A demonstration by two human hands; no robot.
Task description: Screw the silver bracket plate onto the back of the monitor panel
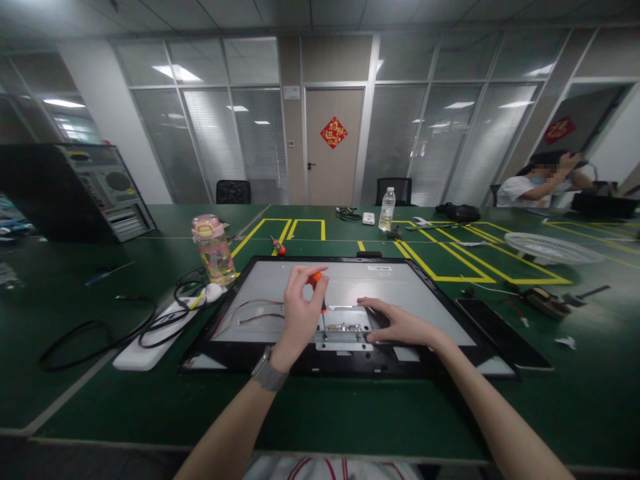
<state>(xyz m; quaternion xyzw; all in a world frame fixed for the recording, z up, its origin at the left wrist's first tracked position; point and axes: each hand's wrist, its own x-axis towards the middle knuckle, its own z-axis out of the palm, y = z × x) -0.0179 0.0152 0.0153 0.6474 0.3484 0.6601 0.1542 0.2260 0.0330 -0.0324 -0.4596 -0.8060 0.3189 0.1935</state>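
Note:
A flat monitor panel (425, 293) lies face down on the green table, its black frame around a grey metal back. My left hand (299, 313) is closed round an orange-handled screwdriver (317, 280), held upright with its tip on the small metal board cover (345, 330) at the panel's lower middle. My right hand (400, 325) rests flat on the panel beside that cover, fingers stretched towards it. Thin wires (250, 312) run across the left part of the panel.
A pink-lidded bottle (213, 250), a white strip with black cables (150, 333), a computer case (85, 190) at left. A dark phone-like slab (500, 330), a white fan grille (547, 248), a water bottle (387, 209). Another person sits at the far right (540, 180).

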